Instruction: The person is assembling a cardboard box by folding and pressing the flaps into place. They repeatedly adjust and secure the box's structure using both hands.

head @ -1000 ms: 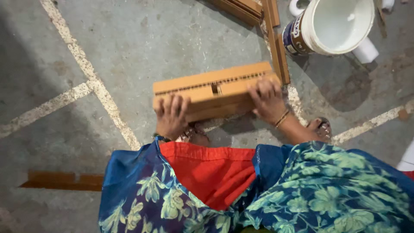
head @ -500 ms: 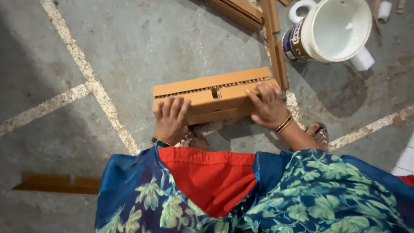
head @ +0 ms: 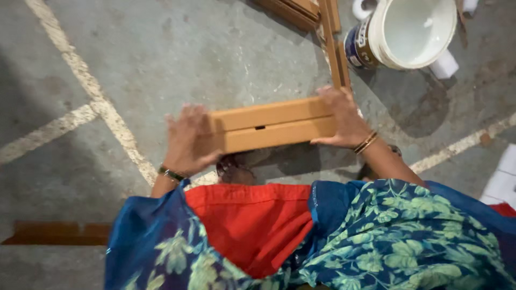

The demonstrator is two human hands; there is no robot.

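Brown cardboard box [head: 271, 124], long and flat, is held above the concrete floor [head: 177, 59]. Left hand [head: 185, 140] and right hand [head: 344, 117] grip its ends, fingers wrapped round. Next: steady, level handling.

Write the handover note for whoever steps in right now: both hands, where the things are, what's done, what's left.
Left hand: gripping the left end of the cardboard box.
Right hand: gripping the right end.
Box: closed, held level above the concrete floor.
Nearby: white bucket at upper right, wooden strips beside it.
Done: box is in both hands.
Left: box is not set down anywhere; it cannot be told from here whether it is sealed.
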